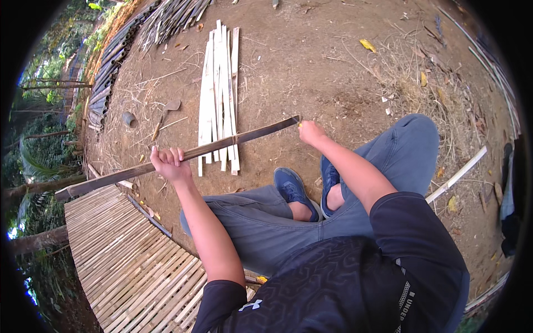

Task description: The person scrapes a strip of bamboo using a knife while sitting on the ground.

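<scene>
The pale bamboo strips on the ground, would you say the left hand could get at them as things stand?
Probably not: the left hand is wrapped around the dark bamboo strip, which crosses over the pale bamboo strips in this view.

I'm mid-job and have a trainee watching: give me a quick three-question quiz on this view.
1. True or false: the left hand has its fingers curled around the dark strip.
2. Where do the pale strips lie?
3. What colour are the shoes: A white, B red, C blue?

Key: 1. True. 2. On the dirt ground, beyond the person's feet. 3. C.
</scene>
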Available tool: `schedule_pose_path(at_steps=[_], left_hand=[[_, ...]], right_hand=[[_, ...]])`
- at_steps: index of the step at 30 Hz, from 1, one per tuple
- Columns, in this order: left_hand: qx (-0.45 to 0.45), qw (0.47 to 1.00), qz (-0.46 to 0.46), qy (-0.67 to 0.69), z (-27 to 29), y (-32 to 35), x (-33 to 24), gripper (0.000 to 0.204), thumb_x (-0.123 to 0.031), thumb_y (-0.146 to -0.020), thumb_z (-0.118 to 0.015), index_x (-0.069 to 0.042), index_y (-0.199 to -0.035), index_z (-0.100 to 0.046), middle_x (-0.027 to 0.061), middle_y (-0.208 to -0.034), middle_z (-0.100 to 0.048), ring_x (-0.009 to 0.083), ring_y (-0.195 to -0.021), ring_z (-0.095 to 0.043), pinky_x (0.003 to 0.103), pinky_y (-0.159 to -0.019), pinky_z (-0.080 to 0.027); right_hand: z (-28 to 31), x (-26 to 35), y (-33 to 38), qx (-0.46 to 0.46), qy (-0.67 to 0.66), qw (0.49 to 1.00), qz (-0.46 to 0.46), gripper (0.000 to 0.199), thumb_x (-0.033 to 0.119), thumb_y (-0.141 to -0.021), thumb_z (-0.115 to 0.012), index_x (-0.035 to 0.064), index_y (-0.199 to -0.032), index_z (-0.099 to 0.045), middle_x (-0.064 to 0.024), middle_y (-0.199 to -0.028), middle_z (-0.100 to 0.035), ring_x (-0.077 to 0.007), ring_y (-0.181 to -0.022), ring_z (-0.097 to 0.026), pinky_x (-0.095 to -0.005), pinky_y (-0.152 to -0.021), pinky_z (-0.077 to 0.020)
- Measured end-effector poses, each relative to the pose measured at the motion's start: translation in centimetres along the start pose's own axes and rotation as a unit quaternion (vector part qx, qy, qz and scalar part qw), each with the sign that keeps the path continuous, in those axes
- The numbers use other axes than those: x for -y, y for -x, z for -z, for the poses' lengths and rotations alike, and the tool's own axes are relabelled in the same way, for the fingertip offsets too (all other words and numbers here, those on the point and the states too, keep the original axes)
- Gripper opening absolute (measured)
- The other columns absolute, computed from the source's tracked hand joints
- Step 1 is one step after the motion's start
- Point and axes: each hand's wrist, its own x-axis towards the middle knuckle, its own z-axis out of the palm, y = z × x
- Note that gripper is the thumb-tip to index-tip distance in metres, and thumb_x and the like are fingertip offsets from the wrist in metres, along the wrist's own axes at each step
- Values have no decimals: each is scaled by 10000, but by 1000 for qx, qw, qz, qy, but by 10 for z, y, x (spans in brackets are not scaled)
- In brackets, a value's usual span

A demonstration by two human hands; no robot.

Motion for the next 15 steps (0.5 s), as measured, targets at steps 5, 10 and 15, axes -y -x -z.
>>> schedule_pose_path(at_steps=[5, 10, 15], left_hand=[[-31, 999, -23, -10, 47, 7, -8, 488, -264, -967, -441, -204, -534, -225, -54, -431, -203, 71, -337, -200, 237, -357, -258], [39, 999, -8, 11, 4, -6, -1, 470, -257, -972, -412, -191, -536, -251, -52, -427, -217, 67, -327, -212, 234, -335, -256], [44, 999, -8, 27, 27, -1, -3, 438, -254, -960, -423, -184, -552, -282, -47, -430, -249, 68, -336, -211, 232, -347, -248]], right_hand=[[29, 67, 36, 40, 16, 993, 110, 350, 332, -939, -546, 65, -1133, -661, -200, -1083, -682, -358, -1008, -667, -477, -855, -534], [0, -24, -9, -15, 13, 999, -35, 301, 343, -935, -543, 147, -1130, -662, -216, -956, -691, -396, -908, -672, -493, -808, -538], [6, 36, 22, -4, -10, 998, 54, 288, 301, -913, -570, 95, -1083, -677, -192, -998, -701, -358, -947, -683, -474, -801, -548]])
